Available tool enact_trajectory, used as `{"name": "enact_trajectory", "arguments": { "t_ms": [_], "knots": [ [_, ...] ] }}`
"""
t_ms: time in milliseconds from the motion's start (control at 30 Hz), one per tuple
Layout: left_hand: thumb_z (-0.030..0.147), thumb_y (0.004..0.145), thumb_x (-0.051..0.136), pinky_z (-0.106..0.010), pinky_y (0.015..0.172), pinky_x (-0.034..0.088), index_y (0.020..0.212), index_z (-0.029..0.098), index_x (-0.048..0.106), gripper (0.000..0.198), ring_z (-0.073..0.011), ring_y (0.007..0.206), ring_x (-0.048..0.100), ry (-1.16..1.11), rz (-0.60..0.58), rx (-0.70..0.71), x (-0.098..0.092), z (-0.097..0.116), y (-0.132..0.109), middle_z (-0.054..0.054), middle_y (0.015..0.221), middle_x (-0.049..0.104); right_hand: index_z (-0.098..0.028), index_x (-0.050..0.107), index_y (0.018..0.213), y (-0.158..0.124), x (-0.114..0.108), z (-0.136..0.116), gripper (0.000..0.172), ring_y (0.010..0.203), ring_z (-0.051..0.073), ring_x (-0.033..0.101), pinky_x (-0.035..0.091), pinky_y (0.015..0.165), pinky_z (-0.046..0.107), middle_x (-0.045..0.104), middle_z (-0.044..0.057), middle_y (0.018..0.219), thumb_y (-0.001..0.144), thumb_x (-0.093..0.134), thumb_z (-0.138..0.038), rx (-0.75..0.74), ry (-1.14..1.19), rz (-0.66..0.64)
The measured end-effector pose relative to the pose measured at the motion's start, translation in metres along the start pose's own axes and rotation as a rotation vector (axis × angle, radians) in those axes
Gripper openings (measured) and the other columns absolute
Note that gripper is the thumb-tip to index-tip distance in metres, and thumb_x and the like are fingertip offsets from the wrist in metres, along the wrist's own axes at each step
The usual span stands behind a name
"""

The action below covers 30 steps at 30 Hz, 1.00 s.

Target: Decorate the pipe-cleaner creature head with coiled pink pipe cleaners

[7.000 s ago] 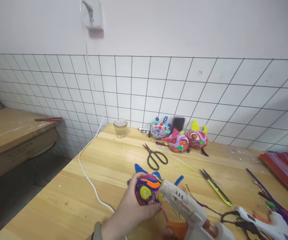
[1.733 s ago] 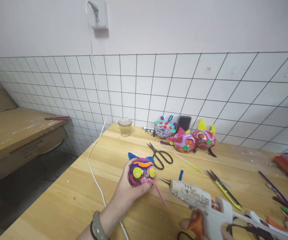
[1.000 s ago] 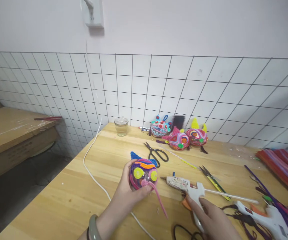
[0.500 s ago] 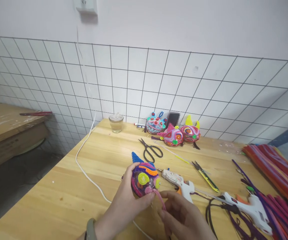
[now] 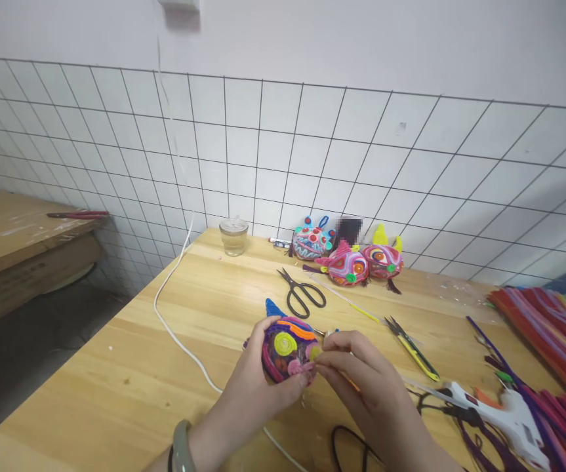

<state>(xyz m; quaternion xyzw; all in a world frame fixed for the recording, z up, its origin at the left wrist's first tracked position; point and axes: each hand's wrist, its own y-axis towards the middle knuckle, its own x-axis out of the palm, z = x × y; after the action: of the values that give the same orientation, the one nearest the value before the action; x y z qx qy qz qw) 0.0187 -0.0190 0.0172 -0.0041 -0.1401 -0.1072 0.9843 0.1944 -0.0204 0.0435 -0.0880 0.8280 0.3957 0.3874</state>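
Observation:
My left hand is closed around a round ornament covered in coiled pipe cleaners, with a blue ear, an orange stripe and a yellow-green spiral. Its thumb presses near a pink pipe cleaner at the lower front. From the right, my right hand pinches the pink pipe cleaner close against the ornament; the fingertips partly cover it. A hot glue gun is mostly hidden behind my right hand, with its metal nozzle showing.
Black scissors lie beyond the ornament, with yellow-handled snips to their right. A second glue gun and bundled pipe cleaners lie right. Similar ornaments and a glass cup stand by the wall. A white cable crosses the table.
My right hand has moved up and closer to the ornament, bringing the pink strand against it and covering most of the nearer glue gun. The view has shifted slightly.

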Motion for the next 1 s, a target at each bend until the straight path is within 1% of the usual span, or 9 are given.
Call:
{"name": "enact_trajectory", "arguments": {
  "t_ms": [67, 100, 233, 300, 533, 700, 867, 1000],
  "knots": [
    [0.023, 0.069, 0.074, -0.038, 0.089, 0.048, 0.118, 0.022, 0.04, 0.06, -0.0249, 0.102, 0.06, -0.001, -0.039, -0.002, -0.001, 0.001, 0.0, -0.012, 0.116, 0.059, -0.023, 0.063, 0.095, 0.001, -0.001, 0.002, 0.016, 0.083, 0.018, 0.061, 0.051, 0.07, 0.03, 0.065, 0.007, 0.092, 0.087, 0.053, -0.012, -0.026, 0.019, 0.006],
    [0.023, 0.069, 0.073, -0.037, 0.088, 0.048, 0.117, 0.022, 0.04, 0.059, -0.0246, 0.101, 0.061, -0.006, -0.052, -0.011, -0.001, 0.001, 0.0, -0.012, 0.116, 0.059, -0.023, 0.063, 0.095, 0.002, -0.001, 0.002, 0.017, 0.084, 0.018, 0.061, 0.051, 0.071, 0.03, 0.066, 0.007, 0.093, 0.087, 0.053, -0.012, -0.016, 0.044, 0.005],
    [0.021, 0.068, 0.074, -0.036, 0.086, 0.049, 0.115, 0.022, 0.043, 0.056, -0.0236, 0.099, 0.061, -0.004, -0.069, -0.033, -0.001, 0.004, -0.001, -0.009, 0.111, 0.06, -0.022, 0.064, 0.088, 0.002, 0.001, 0.0, 0.015, 0.082, 0.018, 0.062, 0.052, 0.069, 0.029, 0.067, 0.007, 0.089, 0.089, 0.051, -0.016, 0.109, 0.141, -0.014],
    [0.021, 0.068, 0.073, -0.037, 0.085, 0.049, 0.115, 0.022, 0.044, 0.055, -0.0234, 0.098, 0.061, 0.007, -0.078, -0.038, -0.001, 0.005, -0.002, -0.009, 0.11, 0.06, -0.022, 0.065, 0.088, 0.001, 0.002, 0.001, 0.015, 0.082, 0.018, 0.062, 0.051, 0.069, 0.029, 0.066, 0.007, 0.088, 0.089, 0.051, -0.017, 0.146, 0.17, -0.026],
    [0.021, 0.067, 0.073, -0.038, 0.082, 0.05, 0.116, 0.022, 0.044, 0.057, -0.0246, 0.096, 0.061, 0.042, -0.066, -0.089, 0.0, 0.009, -0.003, -0.01, 0.11, 0.06, -0.022, 0.065, 0.086, 0.002, 0.001, 0.003, 0.015, 0.078, 0.017, 0.06, 0.049, 0.067, 0.028, 0.063, 0.006, 0.085, 0.089, 0.051, -0.02, 0.189, 0.204, -0.067],
    [0.02, 0.067, 0.072, -0.038, 0.083, 0.05, 0.117, 0.021, 0.045, 0.057, -0.0247, 0.095, 0.062, 0.078, -0.056, -0.077, 0.001, 0.012, -0.002, -0.011, 0.112, 0.061, -0.022, 0.065, 0.082, 0.002, 0.0, 0.0, 0.014, 0.079, 0.016, 0.059, 0.048, 0.067, 0.026, 0.062, 0.005, 0.085, 0.087, 0.052, -0.017, 0.243, 0.212, -0.093],
    [0.019, 0.067, 0.071, -0.038, 0.082, 0.05, 0.117, 0.022, 0.046, 0.056, -0.0252, 0.095, 0.062, 0.091, -0.062, -0.058, -0.001, 0.006, -0.003, -0.011, 0.112, 0.06, -0.021, 0.065, 0.078, 0.004, -0.001, -0.003, 0.015, 0.075, 0.016, 0.058, 0.048, 0.065, 0.026, 0.062, 0.004, 0.082, 0.086, 0.054, -0.017, 0.29, 0.219, -0.107],
    [0.018, 0.068, 0.071, -0.039, 0.085, 0.049, 0.119, 0.023, 0.045, 0.058, -0.026, 0.098, 0.062, 0.115, -0.061, -0.042, -0.003, 0.002, -0.002, -0.011, 0.114, 0.06, -0.021, 0.065, 0.076, 0.005, 0.0, -0.003, 0.015, 0.073, 0.016, 0.058, 0.048, 0.063, 0.026, 0.061, 0.005, 0.081, 0.086, 0.053, -0.019, 0.305, 0.242, -0.098]
  ]
}}
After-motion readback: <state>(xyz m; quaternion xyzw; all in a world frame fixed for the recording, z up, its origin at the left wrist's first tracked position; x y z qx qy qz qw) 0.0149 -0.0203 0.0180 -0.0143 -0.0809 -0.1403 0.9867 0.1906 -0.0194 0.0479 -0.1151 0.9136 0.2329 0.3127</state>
